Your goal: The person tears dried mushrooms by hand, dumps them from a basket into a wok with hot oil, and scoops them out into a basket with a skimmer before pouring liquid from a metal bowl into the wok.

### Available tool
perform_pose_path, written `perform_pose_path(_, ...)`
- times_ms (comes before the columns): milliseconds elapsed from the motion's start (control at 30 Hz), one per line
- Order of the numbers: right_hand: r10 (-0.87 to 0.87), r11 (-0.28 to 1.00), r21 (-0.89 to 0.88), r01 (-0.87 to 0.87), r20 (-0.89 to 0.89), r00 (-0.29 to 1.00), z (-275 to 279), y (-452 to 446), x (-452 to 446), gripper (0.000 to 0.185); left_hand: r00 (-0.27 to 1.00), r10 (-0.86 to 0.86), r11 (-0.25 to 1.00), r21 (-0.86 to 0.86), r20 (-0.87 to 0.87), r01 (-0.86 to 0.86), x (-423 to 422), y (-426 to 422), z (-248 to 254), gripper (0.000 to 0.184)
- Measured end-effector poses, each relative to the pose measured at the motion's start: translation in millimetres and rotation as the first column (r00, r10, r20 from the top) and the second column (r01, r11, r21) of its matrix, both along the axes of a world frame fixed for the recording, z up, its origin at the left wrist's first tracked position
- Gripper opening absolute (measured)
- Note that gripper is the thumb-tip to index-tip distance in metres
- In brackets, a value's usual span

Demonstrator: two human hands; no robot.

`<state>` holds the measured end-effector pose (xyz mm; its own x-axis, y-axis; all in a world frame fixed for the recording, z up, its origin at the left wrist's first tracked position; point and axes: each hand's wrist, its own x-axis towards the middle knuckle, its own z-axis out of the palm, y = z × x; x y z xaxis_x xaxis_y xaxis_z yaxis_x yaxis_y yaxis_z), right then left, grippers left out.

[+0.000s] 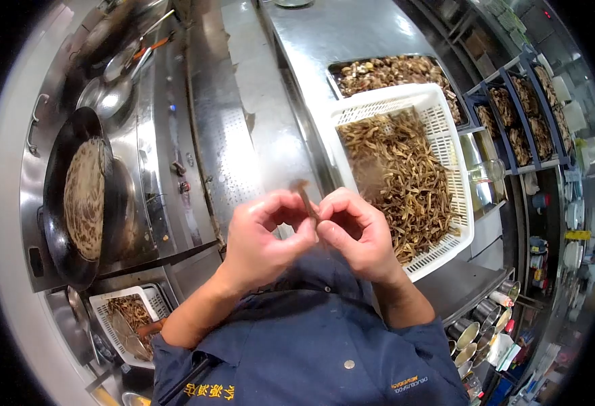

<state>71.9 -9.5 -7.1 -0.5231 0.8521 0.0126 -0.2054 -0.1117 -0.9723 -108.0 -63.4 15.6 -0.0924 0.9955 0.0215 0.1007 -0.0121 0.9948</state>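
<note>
A thin brown strip (303, 196), perhaps a mushroom stem, is pinched between both hands in front of my chest. My left hand (268, 233) has thumb and forefinger closed on it, with the upper end sticking out above the fingers. The fingertips of my right hand (360, 235) meet the left ones at the strip's lower end, also in a pinch. Just beyond the right hand stands a white plastic basket (461, 196), holding a heap of similar brown strips (406, 179).
Behind the basket is a metal tray (335, 80) of chopped brown pieces. At left, a large black wok (57, 183) contains a brown, foamy-looking liquid. A smaller white basket (101, 308) sits low on the left. A blue rack (531, 57) with filled trays stands at right.
</note>
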Motion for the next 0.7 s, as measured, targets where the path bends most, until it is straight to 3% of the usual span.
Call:
perform_pose_path(33,-0.042,0.992,-0.124,0.035,-0.057,0.997,3.9,-2.1,-2.5,0.008,0.99,0.016,0.998,-0.062,0.143,-0.007,-1.7,0.6,3.9,0.018)
perform_pose_path(67,-0.04,0.992,-0.124,0.033,-0.056,0.998,4.2,-1.0,-1.7,0.008,0.958,0.038,0.992,-0.123,0.283,-0.002,-2.5,1.1,6.0,0.016)
perform_pose_path(133,0.014,0.991,0.126,-0.033,0.144,0.989,4.8,1.8,1.6,0.009,0.953,0.04,0.996,-0.09,0.299,-0.014,-1.4,1.4,1.2,0.016)
perform_pose_path(267,-0.065,0.977,0.211,0.044,0.095,0.993,-2.0,3.5,1.2,0.007,0.957,0.095,0.995,0.009,0.274,-0.102,1.6,-0.6,-3.3,0.02)
perform_pose_path(367,-0.077,0.979,0.196,0.051,0.13,0.988,-2.2,2.9,3.7,0.008,0.949,0.075,0.997,-0.012,0.305,-0.075,2.6,-0.8,-3.5,0.02)
perform_pose_path(467,-0.061,0.986,0.164,0.032,0.179,0.982,-0.6,1.9,6.0,0.009,0.966,-0.001,0.997,0.077,0.257,-0.019,4.0,-1.0,-6.2,0.019)
perform_pose_path(567,-0.038,0.993,0.122,0.01,0.227,0.973,5.6,1.2,5.7,0.011,0.97,0.019,1.0,-0.026,0.243,-0.013,0.8,-3.0,-7.7,0.019)
perform_pose_path(633,-0.063,0.993,0.114,0.04,0.204,0.977,12.3,-0.9,2.5,0.011,0.933,0.135,0.982,-0.172,0.334,-0.081,1.2,-3.4,-2.9,0.019)
perform_pose_path(700,-0.092,0.991,0.108,0.074,0.18,0.979,12.7,-0.7,2.4,0.012,0.892,0.16,0.984,-0.144,0.423,-0.108,-1.0,-2.0,-8.7,0.018)
